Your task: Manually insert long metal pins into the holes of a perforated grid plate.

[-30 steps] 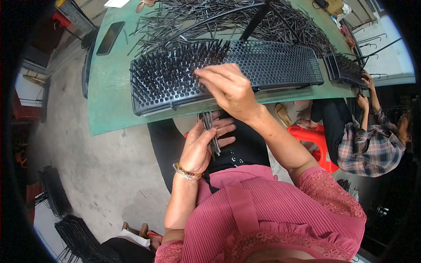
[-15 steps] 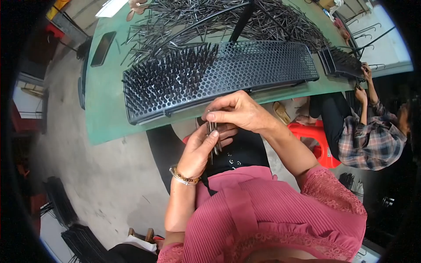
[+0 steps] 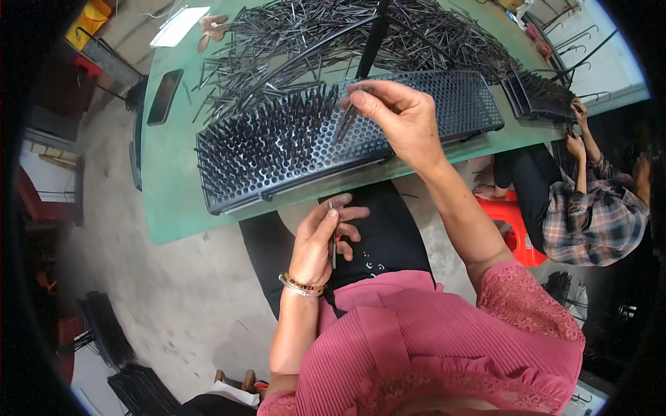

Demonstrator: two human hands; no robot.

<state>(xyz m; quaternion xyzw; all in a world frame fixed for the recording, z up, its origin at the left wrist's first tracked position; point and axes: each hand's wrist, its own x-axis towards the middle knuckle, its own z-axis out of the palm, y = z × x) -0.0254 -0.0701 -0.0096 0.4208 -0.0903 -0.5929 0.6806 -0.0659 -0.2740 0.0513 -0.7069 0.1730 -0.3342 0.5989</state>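
My right hand (image 3: 411,123) is over the long black perforated rack (image 3: 444,104), its fingertips pinching a few thin dark metal rods (image 3: 344,125) that point down toward the holes. Standing rods (image 3: 257,135) fill the left part of the rack closely, while bare holes show across its right part. Lower down, above my lap, my left hand (image 3: 312,243) holds a slim metal rod (image 3: 334,255) between thumb and fingers; its other fingers are spread. Whether more rods lie behind the left thumb is hidden.
Beyond the rack, a large heap of loose rods (image 3: 291,41) covers the green table (image 3: 173,201). A dark phone (image 3: 165,97) and a white sheet (image 3: 179,26) lie at left. A black post (image 3: 373,45) rises behind the rack. At right, another person (image 3: 590,208) handles a second rack (image 3: 534,97).
My right hand has left my left hand and moved up and forward over the rack, carrying a few rods. My left hand stays low, with fewer rods showing in it.
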